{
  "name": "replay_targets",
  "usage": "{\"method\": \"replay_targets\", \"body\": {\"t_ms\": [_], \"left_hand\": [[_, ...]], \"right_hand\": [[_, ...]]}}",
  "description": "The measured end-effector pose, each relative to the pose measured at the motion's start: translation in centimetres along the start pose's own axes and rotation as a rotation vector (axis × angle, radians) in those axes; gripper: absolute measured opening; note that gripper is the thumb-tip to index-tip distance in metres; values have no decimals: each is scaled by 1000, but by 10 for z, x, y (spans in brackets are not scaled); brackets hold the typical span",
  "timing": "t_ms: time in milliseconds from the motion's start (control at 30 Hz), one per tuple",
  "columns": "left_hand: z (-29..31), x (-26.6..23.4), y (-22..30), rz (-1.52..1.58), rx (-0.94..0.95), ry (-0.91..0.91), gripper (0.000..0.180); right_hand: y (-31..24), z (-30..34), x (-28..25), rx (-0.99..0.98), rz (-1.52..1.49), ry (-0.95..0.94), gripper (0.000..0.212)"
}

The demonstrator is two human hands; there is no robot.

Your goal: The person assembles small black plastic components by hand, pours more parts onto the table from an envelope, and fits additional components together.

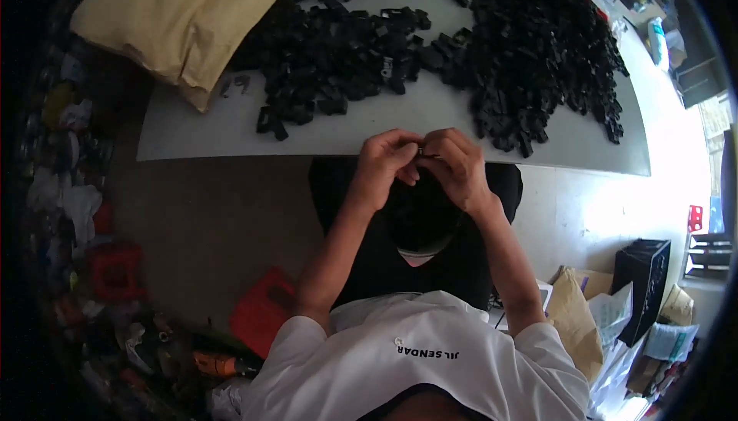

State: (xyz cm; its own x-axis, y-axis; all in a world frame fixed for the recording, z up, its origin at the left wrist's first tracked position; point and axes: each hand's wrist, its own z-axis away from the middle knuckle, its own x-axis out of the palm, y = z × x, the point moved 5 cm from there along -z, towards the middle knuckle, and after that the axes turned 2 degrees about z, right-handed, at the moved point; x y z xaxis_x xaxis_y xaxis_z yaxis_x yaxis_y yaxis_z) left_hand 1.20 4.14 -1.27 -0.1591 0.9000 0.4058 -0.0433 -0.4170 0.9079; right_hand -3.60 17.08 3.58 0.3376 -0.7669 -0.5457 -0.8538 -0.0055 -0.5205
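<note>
My left hand (382,163) and my right hand (460,166) meet at the near edge of the pale table (207,133). Both are closed, fingertips pinched together around a small dark piece (420,151). Fingers cover most of this piece, so its exact kind is hidden. Just beyond my hands lie two heaps of small black plastic parts: a looser heap (330,59) to the left and a denser, taller heap (542,56) to the right. A few single parts lie between and behind them.
A large tan paper sack (181,17) lies over the table's far left. Red plastic stools (265,309) and clutter stand on the floor at left. Cardboard, bags and a black box (642,282) crowd the lower right. My dark-clothed legs reach under the table edge.
</note>
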Motion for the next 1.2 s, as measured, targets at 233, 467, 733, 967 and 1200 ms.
{"method": "replay_targets", "body": {"t_ms": [233, 467, 733, 967, 1200], "left_hand": [[22, 14, 10, -27, 130, 71, 15], [32, -7, 38, -859, 308, 267, 43], [-2, -61, 54, -1842, 576, 667, 32], [-1, -42, 42, -1568, 693, 537, 23], [-13, -57, 19, -1290, 571, 413, 15]], "right_hand": [[13, 22, 5, 815, -498, -215, 21], [19, 44, -2, 771, -265, -266, 16], [40, -5, -54, 563, 556, 69, 14], [80, -26, -35, 438, 1034, -138, 11], [82, -35, -1, 431, 826, -268, 17]]}}
